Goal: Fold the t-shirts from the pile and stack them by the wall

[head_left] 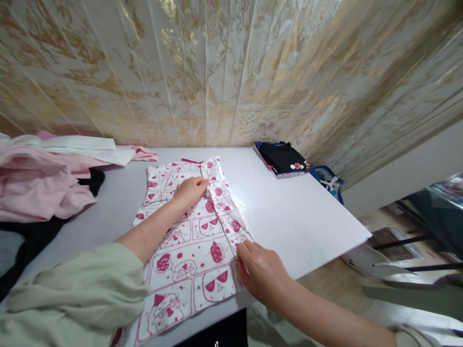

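Observation:
A white shirt with a dark pink cartoon print point(184, 231) lies spread on the white table, its pink-edged neckline toward the wall. Its right side is folded inward in a long strip. My left hand point(191, 189) reaches across the shirt and pinches the folded strip near its upper part. Lower down, my right hand point(257, 267) is closed on the shirt's right edge, close to the table's front. The fingertips of both hands are partly hidden by the knuckles.
A loose heap of pink, white and black clothes point(47, 178) lies at the table's left. Folded dark clothes point(282, 158) are stacked at the back right, with a blue bag point(328, 183) beyond the edge. A gold-patterned wall point(202, 72) rises behind the white table point(289, 221).

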`<act>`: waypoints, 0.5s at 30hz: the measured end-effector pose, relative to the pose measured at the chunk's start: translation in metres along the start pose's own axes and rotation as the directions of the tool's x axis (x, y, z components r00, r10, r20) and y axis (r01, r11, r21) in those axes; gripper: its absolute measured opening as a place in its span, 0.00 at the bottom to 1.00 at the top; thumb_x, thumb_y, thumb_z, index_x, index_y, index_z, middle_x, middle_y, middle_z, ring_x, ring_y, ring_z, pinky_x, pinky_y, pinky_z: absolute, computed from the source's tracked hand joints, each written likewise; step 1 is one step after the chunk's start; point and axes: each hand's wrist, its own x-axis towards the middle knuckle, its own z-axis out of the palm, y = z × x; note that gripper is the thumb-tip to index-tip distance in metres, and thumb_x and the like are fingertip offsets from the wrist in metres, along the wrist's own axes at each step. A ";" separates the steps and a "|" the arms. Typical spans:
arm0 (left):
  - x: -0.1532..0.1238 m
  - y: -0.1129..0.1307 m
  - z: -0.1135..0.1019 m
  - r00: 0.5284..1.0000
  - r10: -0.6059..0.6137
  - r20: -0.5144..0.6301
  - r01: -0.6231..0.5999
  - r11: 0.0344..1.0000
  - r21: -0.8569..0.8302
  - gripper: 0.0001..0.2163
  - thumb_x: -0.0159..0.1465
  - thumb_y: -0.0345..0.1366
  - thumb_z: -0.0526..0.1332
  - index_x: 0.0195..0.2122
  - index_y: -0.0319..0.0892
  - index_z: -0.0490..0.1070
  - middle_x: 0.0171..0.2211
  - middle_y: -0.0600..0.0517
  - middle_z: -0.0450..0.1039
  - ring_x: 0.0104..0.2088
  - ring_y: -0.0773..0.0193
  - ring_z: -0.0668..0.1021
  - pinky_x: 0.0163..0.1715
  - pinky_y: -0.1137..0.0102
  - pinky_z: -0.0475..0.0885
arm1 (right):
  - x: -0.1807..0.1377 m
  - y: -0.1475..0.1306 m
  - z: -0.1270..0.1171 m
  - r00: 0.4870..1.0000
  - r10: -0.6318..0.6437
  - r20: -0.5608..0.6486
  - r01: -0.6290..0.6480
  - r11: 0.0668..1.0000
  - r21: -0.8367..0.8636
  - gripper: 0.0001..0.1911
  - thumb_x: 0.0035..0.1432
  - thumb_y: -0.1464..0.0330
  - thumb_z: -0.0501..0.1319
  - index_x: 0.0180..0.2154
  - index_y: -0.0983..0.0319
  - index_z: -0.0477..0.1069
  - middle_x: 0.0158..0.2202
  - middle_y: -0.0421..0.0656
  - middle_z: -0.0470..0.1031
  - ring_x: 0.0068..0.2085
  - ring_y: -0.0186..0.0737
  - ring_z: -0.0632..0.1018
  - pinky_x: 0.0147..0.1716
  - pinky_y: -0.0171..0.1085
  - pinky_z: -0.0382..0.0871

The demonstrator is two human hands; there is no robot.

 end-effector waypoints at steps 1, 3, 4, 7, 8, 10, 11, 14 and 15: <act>0.001 0.003 0.000 1.000 -0.015 0.003 0.015 1.000 0.002 0.19 0.63 0.50 0.51 0.27 0.46 0.74 0.31 0.52 0.78 0.37 0.55 0.77 0.40 0.64 0.67 | 0.001 0.000 -0.001 1.000 -0.006 0.002 0.006 1.000 -0.002 0.05 0.56 0.74 0.55 0.36 0.59 0.65 0.37 0.42 0.75 0.36 0.38 0.74 0.27 0.35 0.51; 0.002 0.007 0.001 0.999 -0.051 0.005 0.051 0.999 -0.001 0.18 0.63 0.51 0.52 0.27 0.46 0.74 0.30 0.54 0.78 0.36 0.56 0.77 0.42 0.63 0.65 | 0.003 0.001 -0.005 1.000 0.000 0.023 0.000 1.000 0.011 0.05 0.57 0.73 0.54 0.35 0.59 0.65 0.36 0.41 0.75 0.35 0.37 0.74 0.27 0.35 0.50; 0.002 0.008 0.002 0.998 -0.066 0.005 0.066 0.998 -0.004 0.17 0.62 0.51 0.52 0.29 0.47 0.74 0.31 0.54 0.79 0.37 0.56 0.77 0.43 0.63 0.65 | 0.003 0.002 -0.007 0.999 0.006 0.039 -0.007 1.000 0.020 0.04 0.58 0.73 0.54 0.35 0.59 0.65 0.36 0.40 0.75 0.34 0.36 0.74 0.27 0.35 0.50; 0.001 0.009 0.005 0.996 -0.087 -0.002 0.087 0.996 -0.009 0.14 0.62 0.49 0.54 0.32 0.49 0.75 0.35 0.56 0.80 0.40 0.57 0.77 0.46 0.63 0.63 | 0.003 0.000 -0.012 0.997 0.020 0.075 -0.022 0.999 0.035 0.02 0.58 0.68 0.55 0.35 0.59 0.65 0.37 0.41 0.76 0.35 0.38 0.75 0.27 0.35 0.51; 0.000 0.009 0.005 0.996 -0.087 -0.003 0.087 0.996 -0.007 0.14 0.62 0.49 0.54 0.33 0.49 0.75 0.36 0.56 0.80 0.41 0.58 0.77 0.46 0.64 0.63 | 0.003 -0.001 -0.011 0.997 0.020 0.074 -0.022 0.999 0.031 0.03 0.58 0.67 0.56 0.35 0.59 0.65 0.38 0.41 0.76 0.36 0.39 0.75 0.27 0.35 0.52; 0.000 0.010 0.007 0.996 -0.086 -0.001 0.086 0.996 -0.002 0.13 0.61 0.49 0.56 0.34 0.50 0.76 0.37 0.56 0.80 0.42 0.58 0.77 0.47 0.64 0.63 | 0.002 -0.001 -0.008 0.998 0.002 0.063 -0.004 1.000 0.020 0.04 0.57 0.68 0.57 0.36 0.59 0.65 0.40 0.42 0.75 0.38 0.40 0.75 0.27 0.35 0.53; 0.000 0.011 0.008 0.996 -0.087 -0.002 0.087 0.996 0.006 0.13 0.60 0.49 0.57 0.36 0.50 0.76 0.38 0.56 0.80 0.42 0.57 0.77 0.47 0.64 0.63 | 0.002 -0.001 -0.006 0.998 -0.008 0.056 0.007 1.000 0.015 0.05 0.56 0.69 0.57 0.37 0.59 0.66 0.40 0.43 0.75 0.38 0.39 0.75 0.27 0.35 0.53; 0.000 0.013 0.011 0.996 -0.084 -0.017 0.085 0.995 0.061 0.14 0.59 0.49 0.59 0.40 0.51 0.76 0.41 0.52 0.79 0.45 0.53 0.76 0.49 0.60 0.62 | 0.003 0.002 -0.001 0.999 -0.018 0.037 0.017 0.999 0.031 0.05 0.55 0.73 0.55 0.35 0.60 0.66 0.37 0.43 0.75 0.35 0.38 0.75 0.27 0.35 0.52; 0.001 0.014 0.012 0.996 -0.083 -0.022 0.084 0.994 0.077 0.14 0.59 0.48 0.59 0.42 0.51 0.76 0.42 0.51 0.79 0.46 0.52 0.76 0.50 0.59 0.61 | 0.003 0.003 -0.002 0.999 -0.012 0.035 0.010 0.998 0.054 0.04 0.55 0.73 0.55 0.34 0.60 0.65 0.36 0.42 0.75 0.34 0.37 0.74 0.27 0.35 0.52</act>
